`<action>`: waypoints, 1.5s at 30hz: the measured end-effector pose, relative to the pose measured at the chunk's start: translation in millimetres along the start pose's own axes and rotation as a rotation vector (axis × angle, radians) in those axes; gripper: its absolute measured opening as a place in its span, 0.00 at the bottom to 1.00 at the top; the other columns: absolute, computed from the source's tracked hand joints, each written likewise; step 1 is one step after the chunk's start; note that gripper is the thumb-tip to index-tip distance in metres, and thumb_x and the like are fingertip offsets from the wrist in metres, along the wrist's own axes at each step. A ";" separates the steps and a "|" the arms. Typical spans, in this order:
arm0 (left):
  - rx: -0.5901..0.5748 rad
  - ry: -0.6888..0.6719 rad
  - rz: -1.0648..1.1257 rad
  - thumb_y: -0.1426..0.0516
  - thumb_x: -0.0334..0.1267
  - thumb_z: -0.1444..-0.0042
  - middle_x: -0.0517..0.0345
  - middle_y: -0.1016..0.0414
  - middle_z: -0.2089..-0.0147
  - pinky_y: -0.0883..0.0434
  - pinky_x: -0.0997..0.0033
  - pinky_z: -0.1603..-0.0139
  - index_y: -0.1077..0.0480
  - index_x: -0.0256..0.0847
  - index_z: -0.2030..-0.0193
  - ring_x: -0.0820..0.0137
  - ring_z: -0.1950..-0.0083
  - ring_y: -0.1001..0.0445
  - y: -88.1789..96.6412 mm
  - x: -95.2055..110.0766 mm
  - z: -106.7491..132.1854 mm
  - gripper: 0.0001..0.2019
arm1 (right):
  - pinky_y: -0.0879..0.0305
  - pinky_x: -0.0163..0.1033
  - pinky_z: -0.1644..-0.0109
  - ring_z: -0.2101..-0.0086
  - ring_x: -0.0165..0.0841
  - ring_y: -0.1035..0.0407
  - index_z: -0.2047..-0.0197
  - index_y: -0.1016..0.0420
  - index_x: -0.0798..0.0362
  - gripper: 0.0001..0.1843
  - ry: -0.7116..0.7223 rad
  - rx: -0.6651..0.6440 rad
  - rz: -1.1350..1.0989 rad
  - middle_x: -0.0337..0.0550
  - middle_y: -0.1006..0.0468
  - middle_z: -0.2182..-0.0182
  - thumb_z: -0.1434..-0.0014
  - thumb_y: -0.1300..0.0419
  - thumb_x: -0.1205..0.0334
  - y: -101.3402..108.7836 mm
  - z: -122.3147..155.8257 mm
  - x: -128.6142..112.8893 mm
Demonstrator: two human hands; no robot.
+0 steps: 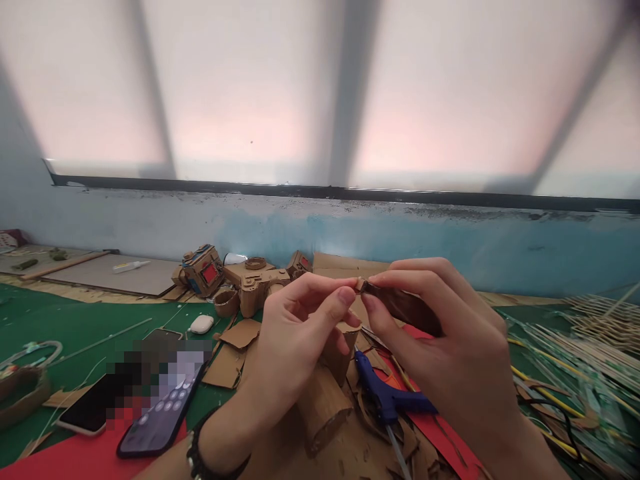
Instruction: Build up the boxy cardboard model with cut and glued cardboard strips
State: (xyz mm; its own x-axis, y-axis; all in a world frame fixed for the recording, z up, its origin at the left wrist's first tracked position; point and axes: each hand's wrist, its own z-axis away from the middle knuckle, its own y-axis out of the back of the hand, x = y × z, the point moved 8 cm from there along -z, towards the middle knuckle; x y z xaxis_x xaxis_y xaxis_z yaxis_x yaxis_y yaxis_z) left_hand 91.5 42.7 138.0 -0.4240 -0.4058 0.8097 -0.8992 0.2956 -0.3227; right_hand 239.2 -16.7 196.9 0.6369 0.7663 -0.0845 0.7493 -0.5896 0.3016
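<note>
In front of me, the thumb and index finger of my left hand (300, 333) pinch a small piece of cardboard (360, 285). My right hand (450, 333) meets it there, its fingers closed around a dark brown elongated piece (407, 311) whose tip touches the small piece; its exact kind is unclear in the shadow. Below my hands lies a curved cardboard form (325, 407). A blue hot glue gun (383, 390) rests beside it, under my right hand. Behind my left hand stands a cardboard camera model (255, 290).
Two phones (163, 407) and a white earbud case (201, 325) lie at left on the green mat. Another cardboard model (203, 270) stands at the back near a cardboard ring (227, 303). Thin sticks (565, 353) and yellow cable fill the right side. Red sheets lie underneath.
</note>
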 end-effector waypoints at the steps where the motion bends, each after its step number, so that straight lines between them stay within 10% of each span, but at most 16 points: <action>1: 0.020 -0.040 -0.036 0.27 0.44 0.35 0.58 0.14 0.65 0.21 0.82 0.72 0.12 0.45 0.57 0.73 0.67 0.16 0.4 2.7 1.3 0.07 | 0.16 0.32 0.61 0.65 0.29 0.20 0.55 0.21 0.49 0.07 -0.063 -0.012 -0.062 0.40 0.21 0.59 0.31 0.33 0.72 -0.6 -0.4 3.9; 9: 0.117 -0.408 -0.395 0.30 0.36 0.32 0.62 0.10 0.55 0.19 0.78 0.66 0.12 0.53 0.50 0.74 0.64 0.15 3.2 21.4 16.8 0.08 | 0.18 0.30 0.65 0.68 0.31 0.18 0.62 0.17 0.46 0.05 -0.339 -0.074 -0.370 0.35 0.17 0.67 0.31 0.31 0.61 -8.2 -3.2 20.3; 23: 0.070 -1.007 -0.783 0.28 0.27 0.37 0.59 0.19 0.59 0.19 0.75 0.66 0.15 0.48 0.47 0.72 0.63 0.19 -9.1 62.1 28.4 0.14 | 0.18 0.33 0.65 0.69 0.32 0.19 0.64 0.17 0.45 0.07 -0.385 -0.176 -0.413 0.36 0.15 0.69 0.31 0.32 0.58 -14.2 -5.0 16.8; 45: 0.031 -0.804 -0.460 0.30 0.23 0.37 0.61 0.12 0.53 0.14 0.67 0.62 0.15 0.56 0.46 0.68 0.60 0.14 3.6 36.3 25.4 0.21 | 0.20 0.23 0.64 0.68 0.26 0.20 0.62 0.17 0.45 0.07 -0.293 -0.115 -0.395 0.33 0.17 0.66 0.31 0.33 0.65 -9.6 -3.2 2.9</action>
State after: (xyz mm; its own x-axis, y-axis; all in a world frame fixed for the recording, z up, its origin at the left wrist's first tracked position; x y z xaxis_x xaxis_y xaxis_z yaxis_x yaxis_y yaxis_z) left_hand 70.1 7.1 153.8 0.0378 -0.9587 0.2818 -0.9952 -0.0617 -0.0765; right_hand 233.3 -8.0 196.8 0.3450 0.8114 -0.4717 0.9291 -0.2242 0.2940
